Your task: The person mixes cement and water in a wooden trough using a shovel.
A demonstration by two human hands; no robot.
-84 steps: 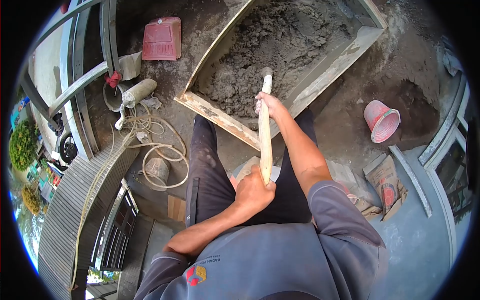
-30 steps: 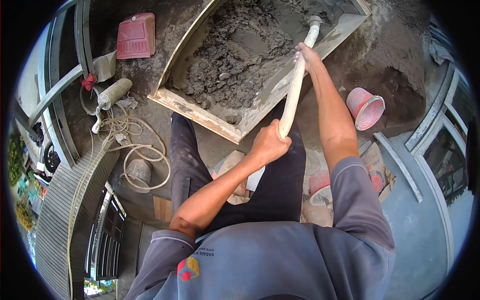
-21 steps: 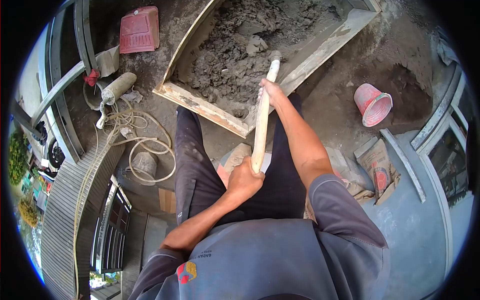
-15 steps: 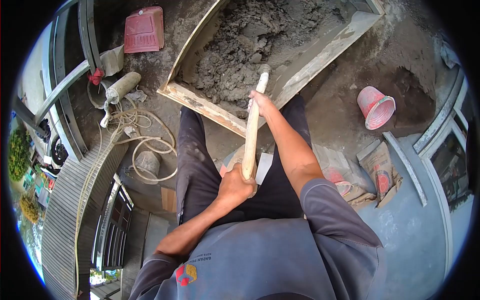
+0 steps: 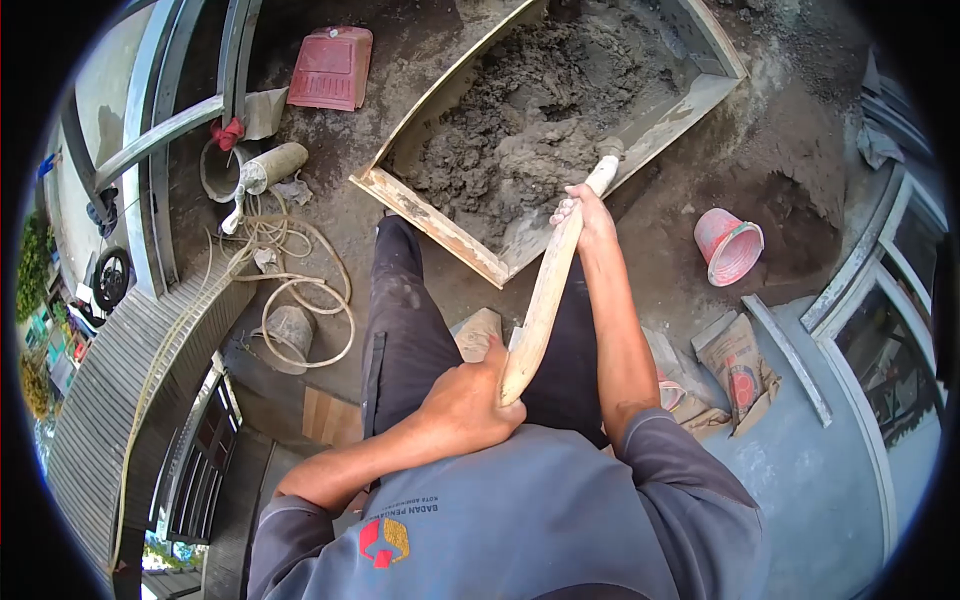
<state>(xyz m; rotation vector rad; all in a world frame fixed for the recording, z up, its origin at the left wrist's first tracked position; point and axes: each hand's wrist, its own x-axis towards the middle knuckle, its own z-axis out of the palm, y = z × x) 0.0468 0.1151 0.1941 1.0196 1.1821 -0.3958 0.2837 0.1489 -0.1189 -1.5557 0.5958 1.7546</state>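
Observation:
Both my hands are wrapped around the pale wooden handle of a hoe (image 5: 552, 290). My left hand (image 5: 468, 405) grips its near end, close to my belly. Farther up, my right hand (image 5: 588, 218) is closed around the handle a little below the grey collar. The hoe's blade is hidden at the right side of the wet grey mortar (image 5: 530, 125). That mortar lies in a wooden mixing trough (image 5: 430, 225) in front of my feet.
A red and white bucket (image 5: 728, 247) lies tipped at the right, near a torn paper sack (image 5: 735, 365) and a long strip (image 5: 788, 360). Coiled hose (image 5: 300, 285) lies at the left. A red plastic tray-like object (image 5: 330, 68) sits beyond it.
The hoe handle has swung to the right and slants more, its near end drawn closer to my belly. My hands moved with it, still gripping. The camera view has also shifted.

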